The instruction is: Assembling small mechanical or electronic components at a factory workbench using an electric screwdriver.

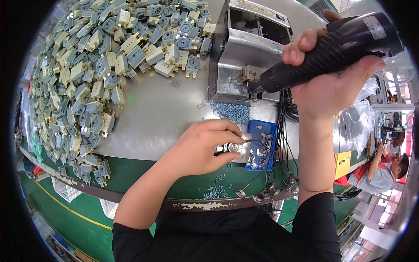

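My right hand [321, 94] is wrapped round a black electric screwdriver [327, 52], held slanting with its nose down to the left. That nose meets the small block on the front of a worn metal box [246, 52], which looks like a screw feeder; the bit's very tip is hard to make out. Lower down, the thumb and fingers of my left hand [200, 146] grip a small round-centred part [232, 147] on a metal plate [245, 153]. My fingers hide some of that part. A thin dark wire runs from it to the right.
A large heap of grey and cream socket-like parts [104, 65] covers the left. Loose screws [231, 112] lie below the box, more screws [216, 192] near the front edge. A blue tray [273, 131] holds metal clips. Black wires [283, 131] hang beside it. Another person [377, 174] sits far right.
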Demonstrator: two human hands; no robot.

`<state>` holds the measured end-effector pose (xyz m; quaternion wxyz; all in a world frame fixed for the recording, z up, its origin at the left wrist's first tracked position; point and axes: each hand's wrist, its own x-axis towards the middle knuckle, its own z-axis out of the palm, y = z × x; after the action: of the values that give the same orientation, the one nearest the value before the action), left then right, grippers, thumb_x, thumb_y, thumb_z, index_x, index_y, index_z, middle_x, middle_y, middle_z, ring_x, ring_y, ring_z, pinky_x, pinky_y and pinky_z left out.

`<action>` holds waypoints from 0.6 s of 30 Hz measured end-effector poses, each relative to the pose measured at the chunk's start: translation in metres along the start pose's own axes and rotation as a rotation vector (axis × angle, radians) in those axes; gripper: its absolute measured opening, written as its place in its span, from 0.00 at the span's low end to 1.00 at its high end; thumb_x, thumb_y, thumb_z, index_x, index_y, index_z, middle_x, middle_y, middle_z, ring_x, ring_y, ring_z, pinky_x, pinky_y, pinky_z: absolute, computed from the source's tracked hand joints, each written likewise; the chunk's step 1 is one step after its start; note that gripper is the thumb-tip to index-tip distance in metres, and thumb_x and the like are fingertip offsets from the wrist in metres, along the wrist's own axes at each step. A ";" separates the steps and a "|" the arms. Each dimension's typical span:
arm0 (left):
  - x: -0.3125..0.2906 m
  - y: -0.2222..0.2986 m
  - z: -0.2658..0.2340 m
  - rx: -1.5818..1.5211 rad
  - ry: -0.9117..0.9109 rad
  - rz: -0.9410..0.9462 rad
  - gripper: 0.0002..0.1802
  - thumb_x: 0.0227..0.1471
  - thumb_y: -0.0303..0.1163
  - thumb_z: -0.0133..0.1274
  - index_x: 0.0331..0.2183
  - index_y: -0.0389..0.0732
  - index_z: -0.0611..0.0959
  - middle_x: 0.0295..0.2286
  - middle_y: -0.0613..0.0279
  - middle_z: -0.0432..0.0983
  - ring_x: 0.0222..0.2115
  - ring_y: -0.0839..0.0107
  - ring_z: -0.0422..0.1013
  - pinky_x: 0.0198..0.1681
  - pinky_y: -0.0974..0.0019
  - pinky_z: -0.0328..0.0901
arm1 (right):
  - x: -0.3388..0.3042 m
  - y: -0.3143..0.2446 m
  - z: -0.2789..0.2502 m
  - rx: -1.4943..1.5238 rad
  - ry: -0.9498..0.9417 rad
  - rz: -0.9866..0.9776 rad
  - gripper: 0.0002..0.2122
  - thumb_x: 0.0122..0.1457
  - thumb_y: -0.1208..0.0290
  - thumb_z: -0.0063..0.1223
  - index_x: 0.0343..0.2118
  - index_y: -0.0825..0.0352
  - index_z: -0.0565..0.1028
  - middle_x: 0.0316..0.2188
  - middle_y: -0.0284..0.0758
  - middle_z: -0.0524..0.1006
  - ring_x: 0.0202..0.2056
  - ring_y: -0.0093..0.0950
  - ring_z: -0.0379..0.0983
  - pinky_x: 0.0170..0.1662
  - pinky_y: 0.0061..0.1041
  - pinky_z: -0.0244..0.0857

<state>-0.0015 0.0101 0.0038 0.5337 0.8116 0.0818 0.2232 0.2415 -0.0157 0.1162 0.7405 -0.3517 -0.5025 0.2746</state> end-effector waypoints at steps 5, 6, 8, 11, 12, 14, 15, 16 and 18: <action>-0.003 0.001 0.002 0.000 0.003 0.002 0.17 0.43 0.25 0.73 0.39 0.37 0.89 0.42 0.56 0.85 0.42 0.57 0.82 0.46 0.59 0.76 | -0.005 0.001 0.010 0.058 0.017 0.065 0.52 0.57 0.16 0.27 0.57 0.70 0.66 0.28 0.38 0.73 0.27 0.31 0.69 0.35 0.34 0.66; -0.002 0.002 0.002 -0.002 -0.002 -0.002 0.17 0.43 0.25 0.73 0.39 0.37 0.89 0.42 0.56 0.85 0.42 0.57 0.82 0.47 0.59 0.76 | -0.006 0.000 0.011 0.056 0.037 0.076 0.52 0.57 0.15 0.27 0.57 0.70 0.66 0.28 0.38 0.73 0.26 0.31 0.70 0.35 0.34 0.67; -0.001 0.001 0.003 -0.008 -0.004 0.001 0.17 0.43 0.25 0.73 0.39 0.37 0.89 0.42 0.56 0.85 0.42 0.56 0.82 0.47 0.58 0.76 | -0.006 -0.001 0.011 0.032 -0.002 0.069 0.52 0.57 0.15 0.28 0.58 0.70 0.66 0.28 0.38 0.73 0.26 0.31 0.70 0.34 0.34 0.67; -0.003 -0.002 0.004 -0.025 0.008 0.002 0.18 0.42 0.25 0.73 0.39 0.36 0.89 0.41 0.55 0.84 0.42 0.55 0.82 0.47 0.58 0.76 | -0.013 -0.005 0.019 0.056 -0.064 0.116 0.53 0.57 0.15 0.28 0.60 0.71 0.65 0.28 0.38 0.73 0.26 0.31 0.71 0.34 0.33 0.67; -0.002 -0.003 0.005 -0.037 0.018 0.019 0.18 0.42 0.25 0.73 0.39 0.36 0.89 0.42 0.54 0.84 0.42 0.55 0.82 0.47 0.58 0.75 | -0.017 -0.011 0.023 0.087 -0.087 0.157 0.54 0.56 0.15 0.29 0.62 0.71 0.64 0.28 0.38 0.73 0.26 0.31 0.71 0.34 0.33 0.68; -0.009 -0.002 0.000 -0.013 0.032 -0.002 0.18 0.42 0.25 0.73 0.39 0.36 0.88 0.41 0.53 0.84 0.42 0.54 0.82 0.47 0.58 0.75 | -0.031 -0.024 0.035 -0.031 -0.265 0.158 0.57 0.56 0.15 0.32 0.67 0.73 0.57 0.30 0.37 0.72 0.25 0.28 0.71 0.33 0.33 0.68; -0.003 -0.001 0.000 0.003 0.023 0.033 0.18 0.43 0.25 0.72 0.39 0.35 0.88 0.41 0.53 0.84 0.42 0.54 0.82 0.46 0.58 0.75 | -0.036 -0.035 0.034 -0.039 -0.307 0.167 0.58 0.56 0.15 0.33 0.68 0.73 0.56 0.31 0.37 0.72 0.25 0.28 0.71 0.32 0.33 0.68; -0.002 -0.001 0.000 -0.007 0.030 0.019 0.18 0.43 0.25 0.72 0.39 0.35 0.88 0.41 0.53 0.84 0.42 0.54 0.82 0.46 0.58 0.75 | -0.041 -0.040 0.037 -0.023 -0.356 0.179 0.59 0.55 0.15 0.34 0.69 0.73 0.55 0.31 0.37 0.72 0.25 0.28 0.71 0.32 0.33 0.68; -0.001 -0.001 -0.001 -0.006 0.018 0.036 0.18 0.43 0.26 0.72 0.39 0.35 0.88 0.41 0.53 0.84 0.41 0.53 0.82 0.46 0.57 0.75 | -0.060 -0.049 0.049 -0.096 -0.238 0.262 0.60 0.54 0.14 0.36 0.69 0.73 0.54 0.31 0.36 0.71 0.25 0.27 0.71 0.31 0.33 0.68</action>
<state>-0.0025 0.0117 0.0028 0.5315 0.8091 0.0715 0.2403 0.1779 -0.0788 0.1346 0.6162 -0.4143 -0.5489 0.3840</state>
